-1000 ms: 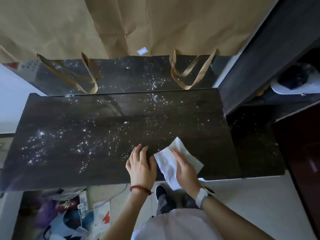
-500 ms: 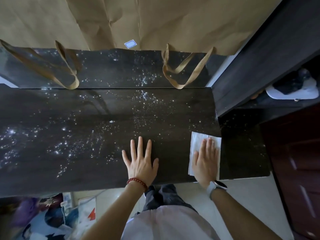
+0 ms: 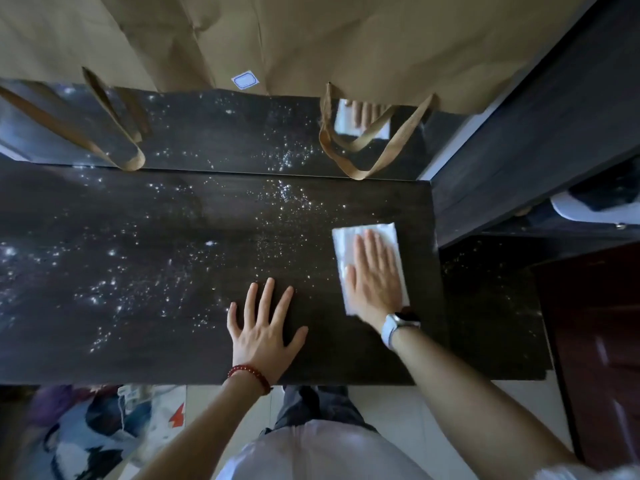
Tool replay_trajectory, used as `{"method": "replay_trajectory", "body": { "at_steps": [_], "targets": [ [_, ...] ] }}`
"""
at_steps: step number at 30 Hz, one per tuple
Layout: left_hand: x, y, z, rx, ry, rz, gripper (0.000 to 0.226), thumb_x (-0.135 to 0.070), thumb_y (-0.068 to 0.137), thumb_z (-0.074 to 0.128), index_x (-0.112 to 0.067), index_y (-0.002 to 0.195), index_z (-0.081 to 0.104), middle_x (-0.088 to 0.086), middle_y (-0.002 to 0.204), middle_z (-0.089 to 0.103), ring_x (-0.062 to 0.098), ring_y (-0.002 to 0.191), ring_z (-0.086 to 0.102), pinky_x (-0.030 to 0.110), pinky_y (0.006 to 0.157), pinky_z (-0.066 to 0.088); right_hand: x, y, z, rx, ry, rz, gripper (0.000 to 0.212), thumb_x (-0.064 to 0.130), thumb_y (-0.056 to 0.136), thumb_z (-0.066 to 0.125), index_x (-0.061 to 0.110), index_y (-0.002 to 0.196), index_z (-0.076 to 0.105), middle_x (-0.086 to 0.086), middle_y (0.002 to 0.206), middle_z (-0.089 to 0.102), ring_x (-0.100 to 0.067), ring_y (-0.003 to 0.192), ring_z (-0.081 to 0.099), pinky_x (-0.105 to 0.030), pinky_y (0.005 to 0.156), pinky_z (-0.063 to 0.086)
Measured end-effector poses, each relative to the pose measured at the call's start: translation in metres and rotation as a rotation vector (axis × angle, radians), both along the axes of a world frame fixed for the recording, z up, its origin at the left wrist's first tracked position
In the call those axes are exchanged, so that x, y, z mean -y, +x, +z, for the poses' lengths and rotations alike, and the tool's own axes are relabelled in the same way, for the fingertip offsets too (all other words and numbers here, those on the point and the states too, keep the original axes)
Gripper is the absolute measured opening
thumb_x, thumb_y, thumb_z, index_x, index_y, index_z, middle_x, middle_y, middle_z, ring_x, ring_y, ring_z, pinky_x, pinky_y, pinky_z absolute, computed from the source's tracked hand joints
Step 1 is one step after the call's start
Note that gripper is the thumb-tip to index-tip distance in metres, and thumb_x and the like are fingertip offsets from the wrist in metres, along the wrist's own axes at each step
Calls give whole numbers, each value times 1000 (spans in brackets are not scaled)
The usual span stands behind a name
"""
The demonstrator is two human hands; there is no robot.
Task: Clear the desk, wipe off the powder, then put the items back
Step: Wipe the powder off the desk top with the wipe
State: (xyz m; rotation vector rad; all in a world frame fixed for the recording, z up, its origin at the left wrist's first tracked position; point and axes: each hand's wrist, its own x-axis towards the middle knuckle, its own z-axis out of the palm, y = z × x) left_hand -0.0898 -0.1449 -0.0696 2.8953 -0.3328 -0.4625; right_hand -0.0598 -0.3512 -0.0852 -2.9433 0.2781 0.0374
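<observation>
A dark wooden desk [image 3: 145, 341] fills the middle of the view, speckled with white powder [image 3: 287, 199] over its left and centre. A folded white tissue [image 3: 346, 240] lies flat near the desk's right end. My right hand [image 3: 374, 275] presses flat on the tissue, fingers together and stretched toward the back. My left hand [image 3: 265, 327] rests palm down on the bare desk near the front edge, fingers spread, holding nothing.
A mirror [image 3: 214, 133] stands along the back edge, reflecting the desk and my hand. Brown paper [image 3: 346, 36] with looped handles [image 3: 367, 147] hangs over it. A dark cabinet [image 3: 540, 133] rises to the right. Bags [image 3: 104, 427] lie on the floor at lower left.
My right hand laid the tissue flat at the desk's right end and slid it from the front edge toward the back. My left hand opened flat and stayed near the front edge.
</observation>
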Motion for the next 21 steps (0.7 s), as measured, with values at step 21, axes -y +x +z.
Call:
{"method": "replay_trajectory", "body": {
  "at_steps": [21],
  "targets": [
    [6, -4, -3, 30, 20, 38, 70, -65, 76, 22, -36, 140, 19, 2, 154, 18, 25, 142, 5, 53, 112, -2, 52, -28, -2, 2, -108, -200, 57, 30, 92, 24, -5, 137, 29, -33, 140, 33, -42, 132, 32, -50, 109, 22]
  ]
}}
